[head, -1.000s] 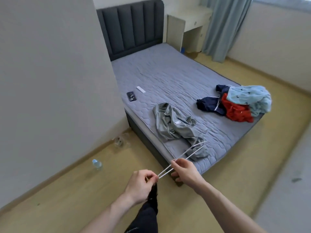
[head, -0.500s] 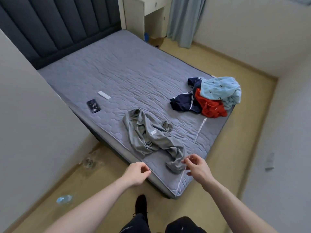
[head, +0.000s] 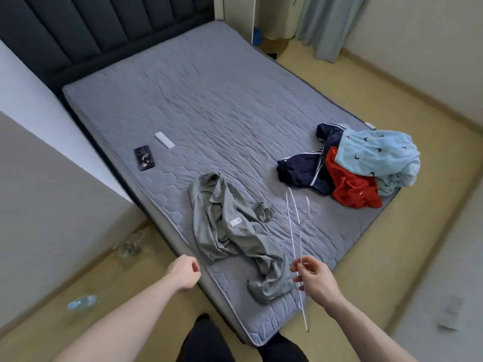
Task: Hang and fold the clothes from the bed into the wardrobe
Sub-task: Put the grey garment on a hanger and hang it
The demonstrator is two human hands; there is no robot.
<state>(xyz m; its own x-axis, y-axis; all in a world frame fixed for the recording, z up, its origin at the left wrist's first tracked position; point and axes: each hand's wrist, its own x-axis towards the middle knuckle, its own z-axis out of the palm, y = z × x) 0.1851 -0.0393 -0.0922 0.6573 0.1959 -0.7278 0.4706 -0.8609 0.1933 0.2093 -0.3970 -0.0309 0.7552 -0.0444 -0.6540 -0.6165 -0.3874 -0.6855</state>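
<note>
A crumpled grey shirt (head: 230, 231) lies at the near edge of the grey mattress (head: 209, 100). My right hand (head: 315, 279) pinches a thin white wire hanger (head: 294, 226) that points away over the bed, just right of the shirt. My left hand (head: 184, 273) hovers at the mattress edge left of the shirt, fingers loosely curled, holding nothing. At the bed's right corner sits a pile: a navy jacket (head: 303, 165), a red garment (head: 352, 189) and a light blue patterned garment (head: 376, 152). The wardrobe is out of view.
A dark phone (head: 144, 158) and a small white remote (head: 164, 140) lie on the mattress's left side. A plastic bottle (head: 82, 303) lies on the floor at the left, near a wall (head: 39, 205). A curtain (head: 326, 24) hangs at the back.
I have stepped closer to the bed. My left hand let go of the hanger a second ago and now hangs free. My right hand has swung the hanger out over the mattress.
</note>
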